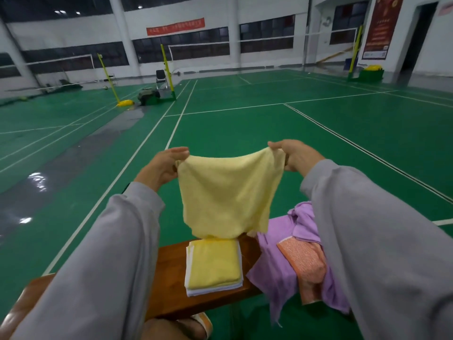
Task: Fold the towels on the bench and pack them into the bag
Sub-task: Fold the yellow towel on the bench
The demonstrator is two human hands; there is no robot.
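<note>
Bench bears folded stack, purple towels; yellow towel hangs above.

held towel pale yellow | loose towel lilac | cloth orange speckled

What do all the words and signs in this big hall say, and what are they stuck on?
None of the writing here can be read.
The red banner on the far wall: pale writing, too blurred to read.
The tall red poster on the right wall: writing too small and blurred to read.
The yellow towel being held up: no words show on it.
</note>
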